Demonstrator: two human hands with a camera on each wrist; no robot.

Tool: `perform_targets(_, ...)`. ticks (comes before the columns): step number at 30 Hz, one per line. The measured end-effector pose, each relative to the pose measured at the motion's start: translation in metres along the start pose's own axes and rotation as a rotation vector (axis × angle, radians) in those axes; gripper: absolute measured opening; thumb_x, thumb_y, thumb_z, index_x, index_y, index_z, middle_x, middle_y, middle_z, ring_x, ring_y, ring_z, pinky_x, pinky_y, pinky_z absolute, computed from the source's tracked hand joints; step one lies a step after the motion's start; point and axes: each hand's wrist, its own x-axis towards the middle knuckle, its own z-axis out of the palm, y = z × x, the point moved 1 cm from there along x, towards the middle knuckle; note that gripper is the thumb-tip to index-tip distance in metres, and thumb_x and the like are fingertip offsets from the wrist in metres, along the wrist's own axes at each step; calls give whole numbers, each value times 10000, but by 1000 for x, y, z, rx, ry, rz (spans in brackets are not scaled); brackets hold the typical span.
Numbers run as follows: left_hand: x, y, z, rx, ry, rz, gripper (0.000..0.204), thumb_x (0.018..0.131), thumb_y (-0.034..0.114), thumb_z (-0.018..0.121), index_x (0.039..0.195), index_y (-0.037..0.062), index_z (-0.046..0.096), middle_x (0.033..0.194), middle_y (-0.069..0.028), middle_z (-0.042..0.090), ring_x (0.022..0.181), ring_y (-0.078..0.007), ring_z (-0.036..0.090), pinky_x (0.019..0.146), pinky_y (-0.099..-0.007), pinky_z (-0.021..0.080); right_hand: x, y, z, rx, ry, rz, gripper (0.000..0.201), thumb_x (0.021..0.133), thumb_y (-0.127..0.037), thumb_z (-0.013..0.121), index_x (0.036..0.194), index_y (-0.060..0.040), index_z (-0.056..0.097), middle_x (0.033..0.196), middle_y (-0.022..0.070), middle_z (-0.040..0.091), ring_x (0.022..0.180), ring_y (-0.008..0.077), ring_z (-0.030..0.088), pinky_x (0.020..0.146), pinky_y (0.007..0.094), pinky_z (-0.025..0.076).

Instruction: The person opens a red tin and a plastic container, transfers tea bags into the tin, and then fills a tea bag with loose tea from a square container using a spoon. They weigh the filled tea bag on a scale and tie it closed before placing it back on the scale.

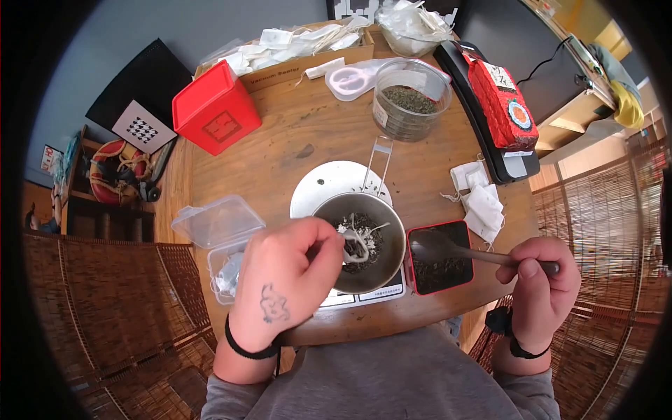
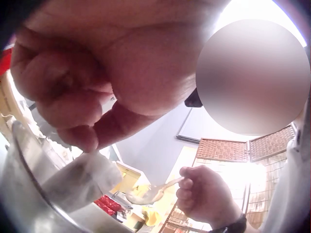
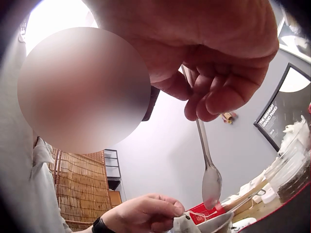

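My left hand (image 1: 283, 269) pinches the rim of a small white drawstring tea bag (image 1: 357, 246) between thumb and fingers. The bag hangs over a metal pan (image 1: 389, 255) of dark dry leaves with white bits. Its mouth faces up, with dark leaves showing inside. Beneath the pan is a white kitchen scale (image 1: 381, 292). In my right hand (image 1: 549, 283), a spoon (image 1: 483, 256) is gripped by its handle end. The spoon's bowl is over a red-rimmed black box (image 1: 441, 278) of loose tea leaves. The right wrist view shows the spoon (image 3: 212, 184) pointing downward.
An open clear plastic box (image 1: 220, 252) stands left of the pan. Behind are a red canister (image 1: 215, 108), a clear tub (image 1: 411, 105) of leaves and a carton (image 1: 308, 66) of white bags. Filled tea bags (image 1: 483, 206) and a red packet (image 1: 500, 105) lie right.
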Motion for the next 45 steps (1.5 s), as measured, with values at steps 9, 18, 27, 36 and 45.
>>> perform_targets(9, 1, 3, -2, 44, -13, 8, 144, 928, 116, 727, 875, -17, 741, 724, -160, 708, 608, -284, 690, 585, -372, 517, -7, 38, -21, -132, -69, 114, 89, 1000, 34, 638, 1066, 30, 698, 885, 61, 734, 773, 108, 705, 694, 251, 535)
perform_targets(18, 1, 3, 1, 27, -3, -49, 146, 924, 114, 726, 871, -21, 746, 716, -163, 710, 609, -285, 697, 590, -362, 523, -6, 51, -19, -52, -288, 268, 125, 1021, 22, 616, 1105, 22, 709, 898, 73, 748, 828, 152, 748, 746, 267, 573)
perform_targets(27, -1, 1, 6, 22, -13, -29, 144, 931, 113, 728, 886, -21, 750, 734, -168, 712, 632, -294, 707, 603, -368, 533, -4, 89, -43, 372, -63, 498, 142, 1066, -75, 599, 1119, 16, 695, 832, 88, 748, 696, 128, 694, 634, 262, 536)
perform_targets(36, -1, 6, 8, 29, -32, -15, 137, 928, 112, 735, 888, -18, 752, 727, -171, 714, 620, -299, 710, 596, -371, 534, 1, 68, -30, 632, 8, 432, 178, 1069, -121, 612, 1156, 27, 658, 780, 126, 756, 647, 191, 726, 611, 292, 596)
perform_targets(45, -3, 3, 12, 16, -33, 55, 115, 930, 78, 753, 901, -33, 745, 721, -100, 700, 611, -128, 628, 572, -299, 479, 9, 40, 14, 502, -192, 372, 180, 1074, -69, 605, 1202, 31, 683, 917, 110, 774, 795, 140, 731, 740, 276, 594)
